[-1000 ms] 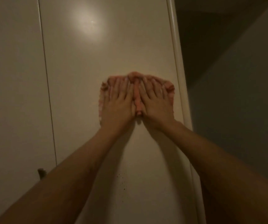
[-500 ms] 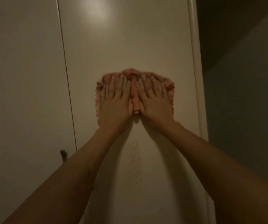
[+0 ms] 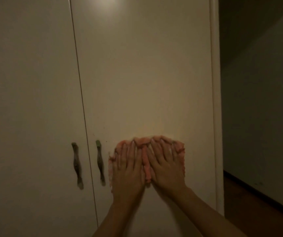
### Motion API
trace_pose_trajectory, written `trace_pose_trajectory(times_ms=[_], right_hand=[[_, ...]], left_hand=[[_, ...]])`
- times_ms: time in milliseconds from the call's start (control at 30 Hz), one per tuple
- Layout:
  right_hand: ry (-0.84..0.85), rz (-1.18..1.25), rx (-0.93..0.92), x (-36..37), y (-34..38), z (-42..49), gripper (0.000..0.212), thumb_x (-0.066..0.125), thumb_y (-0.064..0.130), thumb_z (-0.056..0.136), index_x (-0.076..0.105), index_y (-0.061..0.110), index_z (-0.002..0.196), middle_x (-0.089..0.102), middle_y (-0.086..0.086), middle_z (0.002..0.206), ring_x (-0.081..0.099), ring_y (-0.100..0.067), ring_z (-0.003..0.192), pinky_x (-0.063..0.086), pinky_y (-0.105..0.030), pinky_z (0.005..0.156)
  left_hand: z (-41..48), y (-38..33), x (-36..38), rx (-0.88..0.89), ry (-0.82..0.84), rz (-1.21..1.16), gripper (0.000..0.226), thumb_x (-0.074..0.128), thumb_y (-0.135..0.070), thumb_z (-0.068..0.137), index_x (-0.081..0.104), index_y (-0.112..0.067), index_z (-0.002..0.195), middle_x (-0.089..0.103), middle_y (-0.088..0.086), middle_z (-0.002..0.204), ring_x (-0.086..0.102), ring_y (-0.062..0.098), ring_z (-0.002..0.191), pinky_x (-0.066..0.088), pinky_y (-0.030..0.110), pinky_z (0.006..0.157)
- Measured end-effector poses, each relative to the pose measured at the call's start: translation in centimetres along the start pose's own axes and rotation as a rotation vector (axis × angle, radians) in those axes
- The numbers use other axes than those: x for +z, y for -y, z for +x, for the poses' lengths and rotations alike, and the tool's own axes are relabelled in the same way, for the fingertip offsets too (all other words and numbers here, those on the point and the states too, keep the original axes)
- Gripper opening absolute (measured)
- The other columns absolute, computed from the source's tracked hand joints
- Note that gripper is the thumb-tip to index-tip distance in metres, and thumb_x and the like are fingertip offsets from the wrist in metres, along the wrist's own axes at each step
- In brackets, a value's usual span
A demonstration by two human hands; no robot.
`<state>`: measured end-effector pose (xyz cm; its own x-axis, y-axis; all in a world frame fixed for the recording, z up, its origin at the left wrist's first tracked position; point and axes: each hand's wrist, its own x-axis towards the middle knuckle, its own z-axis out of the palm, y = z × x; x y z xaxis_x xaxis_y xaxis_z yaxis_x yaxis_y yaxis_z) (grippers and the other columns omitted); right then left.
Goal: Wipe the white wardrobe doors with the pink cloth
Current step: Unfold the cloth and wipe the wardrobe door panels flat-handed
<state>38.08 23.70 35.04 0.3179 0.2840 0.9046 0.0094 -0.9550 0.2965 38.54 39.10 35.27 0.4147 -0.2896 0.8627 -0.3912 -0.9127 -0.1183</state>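
The pink cloth point(image 3: 145, 161) lies flat against the right white wardrobe door point(image 3: 146, 74). My left hand point(image 3: 128, 170) and my right hand point(image 3: 164, 168) press side by side on it, fingers stretched upward, palms flat. A ridge of cloth bunches up between the two hands, and its edges show above the fingertips and at both sides. The left wardrobe door point(image 3: 28, 82) stands beside it, untouched. The light is dim.
Two dark curved handles, the left door's handle point(image 3: 76, 165) and the right door's handle point(image 3: 100, 162), flank the gap between the doors, just left of the cloth. The wardrobe's right edge point(image 3: 216, 100) meets a dark wall point(image 3: 260, 100). Brown floor point(image 3: 257, 207) shows at lower right.
Both hands have slid the cloth down the right door, to the height of the handles. The handles have come fully into view and the ceiling-light reflection has moved to the top edge.
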Motion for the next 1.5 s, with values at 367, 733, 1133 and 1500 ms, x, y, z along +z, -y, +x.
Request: trace_pose_trajectory(times_ms=[367,733,1133,1500], right_hand=[[0.041,-0.034,-0.045,2.0,2.0,-7.0,0.069,0.043,0.038,0.085,0.03,0.017,0.15,0.008,-0.004,0.164,-0.001,-0.028,0.15,0.006,-0.049,0.118],[-0.017,-0.01,0.068,-1.8,-3.1,6.1,0.068,0.045,0.036,0.09,0.024,0.019,0.153,0.016,-0.002,0.159,0.015,-0.03,0.147,0.007,-0.047,0.118],[-0.012,-0.046,0.082,-7.4,-10.0,21.2,0.067,0.036,0.047,0.098,0.01,0.026,0.156,0.007,0.001,0.164,0.005,-0.024,0.15,0.003,-0.044,0.12],[0.011,-0.034,0.049,-5.1,-9.3,12.8,0.063,0.035,0.043,0.098,0.021,0.021,0.155,0.014,-0.006,0.163,0.009,-0.029,0.15,0.004,-0.047,0.12]], left_hand=[[-6.8,-0.2,3.7,0.087,0.058,0.028,0.077,0.045,-0.033,0.08,0.021,-0.008,0.149,0.001,0.009,0.161,0.001,0.033,0.149,0.01,0.052,0.117],[6.9,-0.8,-2.6,0.041,-0.071,-0.017,0.066,0.025,-0.038,0.091,0.024,-0.011,0.151,0.019,0.012,0.159,0.004,0.027,0.147,0.001,0.045,0.117],[22.2,-0.4,-9.1,0.032,-0.25,-0.045,0.062,0.029,-0.037,0.098,0.009,-0.019,0.154,0.005,0.005,0.162,0.0,0.024,0.15,0.002,0.044,0.12],[14.8,-2.7,-4.7,0.033,-0.262,-0.036,0.06,0.038,-0.032,0.096,0.021,-0.017,0.152,0.018,0.006,0.16,0.01,0.025,0.148,0.003,0.042,0.117]])
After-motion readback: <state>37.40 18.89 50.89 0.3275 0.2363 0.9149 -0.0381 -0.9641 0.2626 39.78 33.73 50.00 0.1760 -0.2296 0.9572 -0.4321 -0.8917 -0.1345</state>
